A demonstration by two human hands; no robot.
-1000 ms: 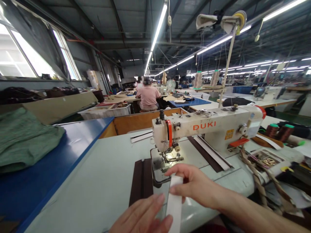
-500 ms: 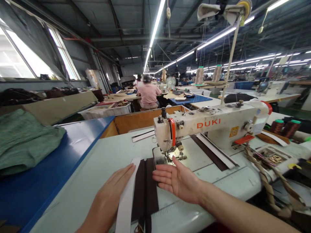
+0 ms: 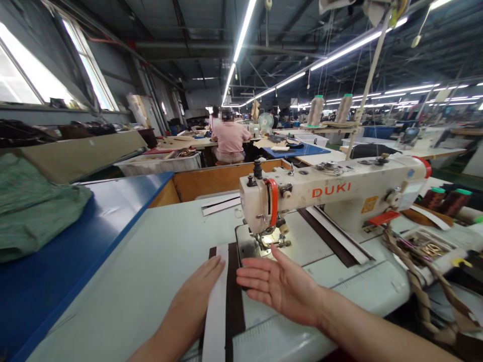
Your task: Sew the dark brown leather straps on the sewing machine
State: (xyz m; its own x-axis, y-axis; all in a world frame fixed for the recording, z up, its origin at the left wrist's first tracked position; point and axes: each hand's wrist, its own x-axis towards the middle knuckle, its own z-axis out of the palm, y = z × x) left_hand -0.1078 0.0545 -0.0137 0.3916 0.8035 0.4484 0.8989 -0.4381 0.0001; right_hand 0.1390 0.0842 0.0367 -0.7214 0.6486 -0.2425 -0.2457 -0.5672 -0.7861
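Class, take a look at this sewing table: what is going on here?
A person works at a DUKI sewing machine. Their left hand rests flat on a white strip lying along dark brown strips in front of the machine. The right hand, open and holding nothing, is at those strips' right edge. Another person, in pink, sits farther back.

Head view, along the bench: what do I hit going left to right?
green fabric → blue table → left hand → white strip → brown strip → right hand → copper thread spools
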